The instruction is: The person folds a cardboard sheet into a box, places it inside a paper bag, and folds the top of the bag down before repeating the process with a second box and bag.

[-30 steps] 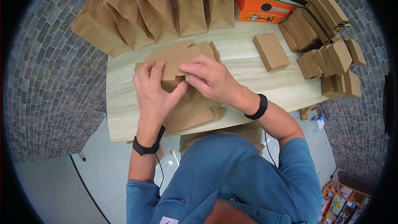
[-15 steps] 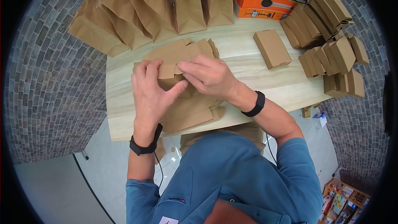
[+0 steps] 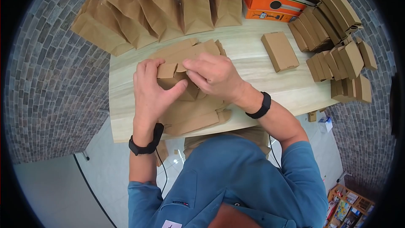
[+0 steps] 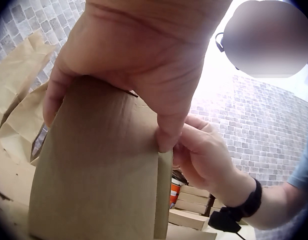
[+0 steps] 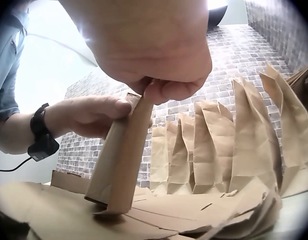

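A brown cardboard box point(image 3: 167, 71) stands on end over a stack of flattened cardboard pieces point(image 3: 198, 116). My left hand point(image 3: 149, 86) spans the box's upper end, fingers over the far side and thumb at the near side. In the left wrist view the broad face of the box point(image 4: 99, 160) shows below that palm. At the top edge my right hand point(image 3: 215, 74) pinches a small cardboard flap between thumb and curled fingers. From the right wrist view, the narrow side of the box point(image 5: 129, 165) rises from the flat cardboard to both hands.
Several upright paper bags point(image 3: 192, 8) line the table's back edge. Right of my hands lies a closed cardboard box point(image 3: 279, 50). More small boxes point(image 3: 348, 59) are stacked at the right edge, beside an orange box point(image 3: 270, 2) with flat cardboard on top.
Both hands stay at the box's upper end. The left thumb has drawn a little away from the right fingertips, and more of the box below the flap shows.
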The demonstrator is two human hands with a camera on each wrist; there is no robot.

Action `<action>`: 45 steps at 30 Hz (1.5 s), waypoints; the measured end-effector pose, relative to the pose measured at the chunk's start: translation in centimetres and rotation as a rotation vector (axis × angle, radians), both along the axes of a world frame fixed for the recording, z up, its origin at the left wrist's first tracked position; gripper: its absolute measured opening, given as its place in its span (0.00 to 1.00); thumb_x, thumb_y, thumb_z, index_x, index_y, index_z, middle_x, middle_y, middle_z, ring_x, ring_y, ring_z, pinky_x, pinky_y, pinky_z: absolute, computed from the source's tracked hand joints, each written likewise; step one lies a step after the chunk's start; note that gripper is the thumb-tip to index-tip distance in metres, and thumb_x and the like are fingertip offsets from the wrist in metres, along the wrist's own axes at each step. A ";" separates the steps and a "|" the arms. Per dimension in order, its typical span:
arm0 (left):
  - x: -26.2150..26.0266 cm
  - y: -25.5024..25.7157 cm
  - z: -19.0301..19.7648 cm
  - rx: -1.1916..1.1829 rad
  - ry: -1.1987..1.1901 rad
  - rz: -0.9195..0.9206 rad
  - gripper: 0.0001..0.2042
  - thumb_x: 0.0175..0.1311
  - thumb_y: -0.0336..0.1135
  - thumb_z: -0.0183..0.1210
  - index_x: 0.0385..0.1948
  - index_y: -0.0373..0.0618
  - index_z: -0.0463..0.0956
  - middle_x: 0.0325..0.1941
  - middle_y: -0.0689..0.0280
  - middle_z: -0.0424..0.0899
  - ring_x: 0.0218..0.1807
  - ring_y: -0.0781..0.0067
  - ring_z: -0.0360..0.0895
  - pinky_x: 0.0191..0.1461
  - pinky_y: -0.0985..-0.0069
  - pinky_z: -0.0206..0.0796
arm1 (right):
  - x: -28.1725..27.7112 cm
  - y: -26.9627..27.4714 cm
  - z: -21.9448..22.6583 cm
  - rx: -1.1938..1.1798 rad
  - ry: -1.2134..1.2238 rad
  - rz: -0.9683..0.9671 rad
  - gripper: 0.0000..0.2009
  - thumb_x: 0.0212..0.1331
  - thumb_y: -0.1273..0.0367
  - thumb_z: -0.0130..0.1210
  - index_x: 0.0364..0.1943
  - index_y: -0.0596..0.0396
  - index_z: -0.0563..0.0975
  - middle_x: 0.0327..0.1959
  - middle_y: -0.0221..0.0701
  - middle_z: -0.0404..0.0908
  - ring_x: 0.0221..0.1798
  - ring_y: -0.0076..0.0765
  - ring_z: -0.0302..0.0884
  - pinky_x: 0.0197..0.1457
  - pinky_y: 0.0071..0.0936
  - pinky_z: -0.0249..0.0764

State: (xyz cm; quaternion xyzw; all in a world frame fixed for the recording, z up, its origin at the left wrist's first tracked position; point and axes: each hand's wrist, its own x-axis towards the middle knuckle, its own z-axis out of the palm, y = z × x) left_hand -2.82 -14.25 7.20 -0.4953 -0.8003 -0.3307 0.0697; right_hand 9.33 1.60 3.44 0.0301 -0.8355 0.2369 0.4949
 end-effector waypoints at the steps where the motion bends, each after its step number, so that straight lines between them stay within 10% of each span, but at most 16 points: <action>1: -0.1 0.0 0.1 -0.013 -0.018 0.003 0.33 0.40 0.43 0.74 0.51 0.40 0.75 0.51 0.55 0.73 0.51 0.49 0.71 0.55 0.59 0.67 | 0.1 0.0 0.2 0.000 -0.001 0.000 0.13 0.48 0.76 0.66 0.40 0.53 0.82 0.22 0.29 0.70 0.23 0.35 0.72 0.24 0.31 0.69; 19: -0.5 -0.1 -0.2 -0.003 -0.040 0.008 0.33 0.40 0.43 0.75 0.52 0.41 0.75 0.52 0.55 0.74 0.52 0.48 0.70 0.56 0.59 0.67 | -0.8 -1.3 1.1 0.153 -0.046 -0.077 0.11 0.49 0.74 0.66 0.38 0.53 0.82 0.22 0.28 0.69 0.23 0.33 0.72 0.26 0.31 0.70; 36: -1.3 -1.3 0.4 -0.084 -0.051 -0.124 0.38 0.41 0.49 0.77 0.56 0.37 0.74 0.57 0.52 0.73 0.57 0.47 0.69 0.60 0.58 0.66 | -0.8 -2.1 1.5 -1.037 -0.419 0.422 0.11 0.68 0.70 0.59 0.49 0.62 0.77 0.33 0.23 0.80 0.34 0.16 0.76 0.38 0.18 0.74; 42: -2.3 -0.8 0.5 -0.090 -0.048 -0.109 0.34 0.44 0.43 0.73 0.56 0.36 0.74 0.51 0.53 0.77 0.55 0.49 0.72 0.60 0.60 0.67 | -0.7 -0.9 1.6 -0.878 -0.454 0.350 0.17 0.69 0.66 0.59 0.56 0.61 0.75 0.40 0.24 0.79 0.38 0.14 0.76 0.38 0.18 0.73; 45: -3.7 -0.7 0.8 -0.019 -0.420 -0.044 0.32 0.49 0.43 0.72 0.54 0.35 0.74 0.50 0.55 0.80 0.54 0.58 0.76 0.57 0.64 0.69 | 1.0 -0.1 1.6 -0.853 -0.512 0.377 0.20 0.68 0.66 0.58 0.61 0.60 0.74 0.45 0.26 0.78 0.38 0.17 0.76 0.41 0.20 0.75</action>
